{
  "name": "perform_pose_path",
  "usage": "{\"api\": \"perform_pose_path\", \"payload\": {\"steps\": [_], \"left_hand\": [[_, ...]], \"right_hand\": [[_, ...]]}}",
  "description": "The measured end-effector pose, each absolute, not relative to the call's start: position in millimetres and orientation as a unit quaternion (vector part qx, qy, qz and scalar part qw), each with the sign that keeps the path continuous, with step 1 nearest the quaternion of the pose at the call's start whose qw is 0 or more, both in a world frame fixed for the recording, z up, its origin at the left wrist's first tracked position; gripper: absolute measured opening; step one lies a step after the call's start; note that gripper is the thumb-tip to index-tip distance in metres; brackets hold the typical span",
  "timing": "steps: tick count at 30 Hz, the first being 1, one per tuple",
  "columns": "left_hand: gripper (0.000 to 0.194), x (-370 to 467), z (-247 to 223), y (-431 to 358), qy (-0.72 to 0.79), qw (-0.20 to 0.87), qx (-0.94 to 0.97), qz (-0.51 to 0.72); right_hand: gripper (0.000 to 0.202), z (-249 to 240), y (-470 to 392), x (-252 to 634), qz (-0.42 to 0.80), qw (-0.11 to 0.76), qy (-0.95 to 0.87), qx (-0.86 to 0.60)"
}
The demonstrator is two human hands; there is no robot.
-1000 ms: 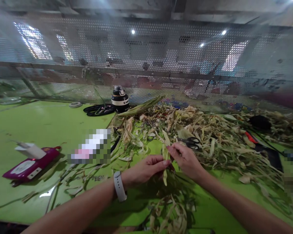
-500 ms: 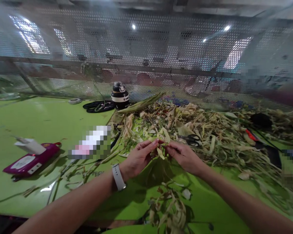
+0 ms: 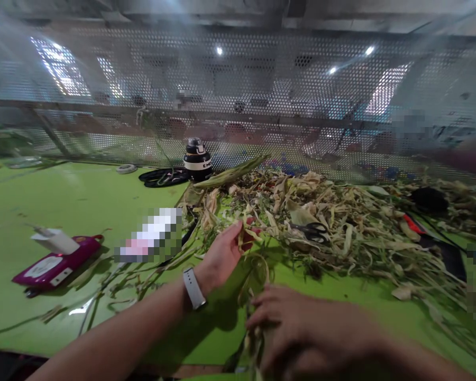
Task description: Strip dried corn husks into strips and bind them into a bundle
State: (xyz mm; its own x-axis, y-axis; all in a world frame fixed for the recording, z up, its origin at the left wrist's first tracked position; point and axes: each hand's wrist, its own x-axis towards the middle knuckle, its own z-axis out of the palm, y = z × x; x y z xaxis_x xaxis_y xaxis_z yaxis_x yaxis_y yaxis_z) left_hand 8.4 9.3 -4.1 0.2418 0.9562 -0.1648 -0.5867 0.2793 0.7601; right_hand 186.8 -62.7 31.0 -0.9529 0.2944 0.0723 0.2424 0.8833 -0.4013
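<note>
Standing capped near dry leaves [image 3: 349, 217]: black bottle [image 3: 197, 165].

My right hand [image 3: 293, 323] has left the strip [image 3: 241, 238] and dropped, blurred, to the near pile [image 3: 254, 341], now partly hiding it; my left hand [image 3: 222, 256] alone holds the strip.

On our left wrist [image 3: 204, 278] we wore a pale grey strap [image 3: 194, 288], broad and smooth, with small dark holes; both our forearms [image 3: 127, 329] were bare.
</note>
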Motion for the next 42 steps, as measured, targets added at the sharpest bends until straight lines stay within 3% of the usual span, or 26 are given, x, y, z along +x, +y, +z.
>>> {"api": "perform_pose_path", "payload": {"steps": [4,7,11,17,24,31,35,42], "left_hand": [[0.017,11.0,0.9,4.2,0.311,0.719,0.303,0.543],[0.018,13.3,1.5,1.4,0.304,0.734,0.303,0.526],[0.024,17.4,-0.8,-3.8,0.282,0.743,0.327,0.512],[0.024,20.5,-7.9,-12.2,0.294,0.720,0.400,0.486],[0.020,15.7,-3.5,-6.9,0.334,0.663,0.414,0.527],[0.016,14.8,3.5,-7.0,0.331,0.622,0.471,0.531],[0.019,20.2,0.8,-11.7,0.315,0.638,0.460,0.532],[0.027,27.2,-1.6,-19.0,0.293,0.656,0.458,0.524]], "right_hand": [[0.027,18.2,-28.6,200.4,-0.019,0.143,-0.917,-0.373],[0.027,20.8,-21.9,204.4,-0.085,0.190,-0.882,-0.423],[0.018,25.6,-30.6,194.8,-0.052,0.258,-0.851,-0.455],[0.022,11.0,-29.9,185.5,-0.010,0.229,-0.848,-0.478],[0.017,4.3,-34.8,177.7,0.066,0.260,-0.850,-0.453],[0.006,9.9,-31.1,184.8,-0.024,0.299,-0.812,-0.500],[0.019,11.7,-34.8,183.8,-0.084,0.324,-0.820,-0.465],[0.017,2.0,-31.2,180.4,0.025,0.294,-0.838,-0.460]]}}
